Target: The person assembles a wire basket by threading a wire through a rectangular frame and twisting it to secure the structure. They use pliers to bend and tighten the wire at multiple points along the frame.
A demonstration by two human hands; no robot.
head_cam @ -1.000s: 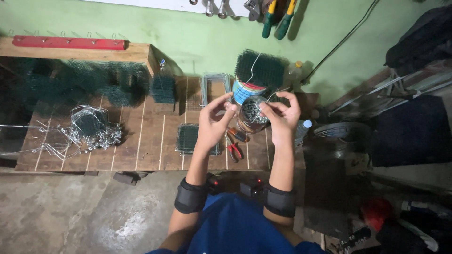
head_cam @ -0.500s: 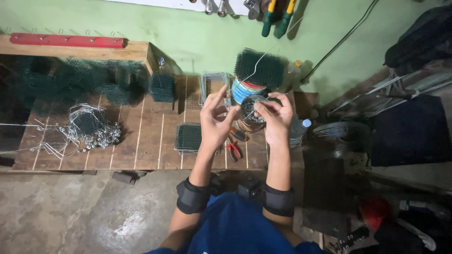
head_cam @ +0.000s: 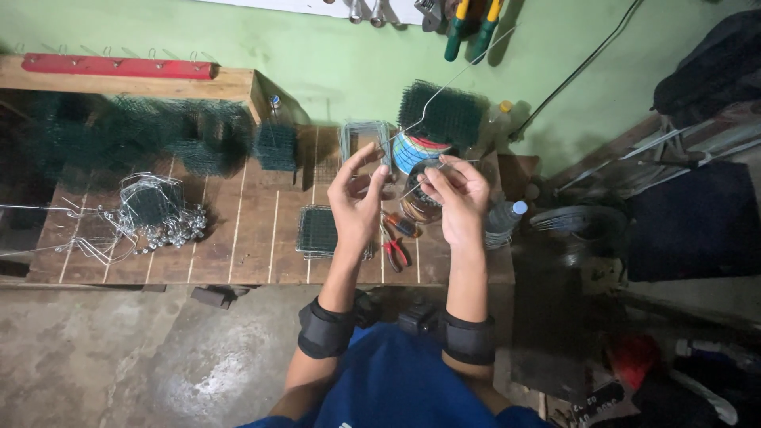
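Both my hands are raised over the wooden workbench [head_cam: 238,238]. My left hand [head_cam: 357,198] and my right hand [head_cam: 456,194] each pinch part of a thin bent steel wire [head_cam: 428,111] that runs up and away from my fingers toward the wall. Just beyond my hands stand a small wire-mesh cage [head_cam: 363,139] and a striped spool of wire [head_cam: 416,150]. Below my left hand lies a flat green mesh panel [head_cam: 319,231]. Red-handled pliers [head_cam: 394,252] lie on the bench between my wrists.
A heap of bent wire pieces [head_cam: 151,214] lies at the bench's left. Dark green mesh pieces [head_cam: 198,139] pile along the back, with a green mesh block [head_cam: 444,111] against the wall. A plastic bottle [head_cam: 504,218] stands at the right edge. Tools hang above.
My hands have drawn slightly toward me and apart, and the long wire now stands out above them. Nothing on the bench has moved.
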